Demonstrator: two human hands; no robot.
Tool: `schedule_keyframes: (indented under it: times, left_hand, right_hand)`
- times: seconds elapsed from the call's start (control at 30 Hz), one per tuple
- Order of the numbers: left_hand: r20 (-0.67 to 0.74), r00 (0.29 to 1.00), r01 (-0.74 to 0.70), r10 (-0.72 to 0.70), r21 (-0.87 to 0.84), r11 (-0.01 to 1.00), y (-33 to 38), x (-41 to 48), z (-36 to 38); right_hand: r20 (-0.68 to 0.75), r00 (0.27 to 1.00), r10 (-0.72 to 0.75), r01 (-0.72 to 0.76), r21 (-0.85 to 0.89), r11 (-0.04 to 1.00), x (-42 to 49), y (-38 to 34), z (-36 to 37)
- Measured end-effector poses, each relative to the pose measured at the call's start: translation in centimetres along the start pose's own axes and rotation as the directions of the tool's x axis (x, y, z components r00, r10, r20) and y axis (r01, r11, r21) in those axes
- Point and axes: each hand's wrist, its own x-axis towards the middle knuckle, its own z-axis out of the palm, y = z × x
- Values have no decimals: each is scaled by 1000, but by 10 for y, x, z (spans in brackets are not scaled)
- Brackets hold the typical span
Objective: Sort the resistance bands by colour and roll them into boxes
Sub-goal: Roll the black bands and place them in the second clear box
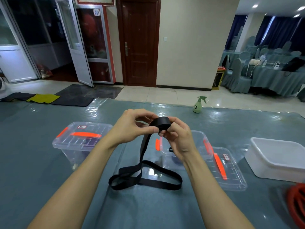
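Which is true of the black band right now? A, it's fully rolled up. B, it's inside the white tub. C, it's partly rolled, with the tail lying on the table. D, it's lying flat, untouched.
C: both hands hold a roll of the black band while its tail loops on the table.

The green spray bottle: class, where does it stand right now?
In the head view the green spray bottle stands upright at the table's far edge, right of centre, beyond both hands and the clear boxes.
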Motion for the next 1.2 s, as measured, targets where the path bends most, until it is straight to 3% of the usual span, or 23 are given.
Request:
schedule_keyframes:
  times: [0.13,0.23,0.3,0.37,0.47,0.6,0.67,0.7,0.77,0.87,0.93,1.07,1.2]
  left_hand:
    - [-72,995,58,-75,-218,974,-5,-16,22]
    - [-106,986,101,-130,-240,965,-14,-32,34]
    - [-107,980,155,-169,-127,980,-19,-42,37]
    - [-49,984,174,-172,51,983,-22,-50,39]
    - [76,982,153,-170,192,969,-20,-57,42]
    - [219,965,60,-146,359,931,-10,-57,45]
    - [266,957,-1,-117,404,915,-8,-56,47]
    - [259,960,-6,-106,395,918,-9,-58,48]
    - [185,978,50,-100,260,964,-17,-66,49]
    - [42,987,156,-152,-131,979,-30,-84,57]
    - [-39,979,179,-202,-316,932,-36,-94,68]
    - [-187,936,161,-296,-521,838,-34,-106,89]
    - [-200,925,153,-321,-578,802,-29,-105,100]
  right_hand:
    - [26,996,85,-89,289,953,-13,24,0]
    - [33,992,121,-126,290,949,-32,45,-8]
    - [3,984,176,-176,61,982,-47,54,-18]
    - [-25,976,218,-215,-298,930,-57,53,-32]
    - [-10,991,135,-90,-792,604,-63,41,-50]
    - [171,980,97,120,-910,396,-65,36,-44]
    - [172,977,128,118,-929,351,-69,40,-40]
    - [147,981,125,88,-917,389,-72,41,-40]
    - [83,991,105,7,-818,575,-79,43,-45]
    - [33,994,108,-65,-611,789,-83,40,-49]
    - [43,992,121,-82,-515,854,-83,40,-48]
    - [45,993,111,-91,-319,943,-85,44,-44]
    - [20,990,137,-136,-65,989,-90,58,-43]
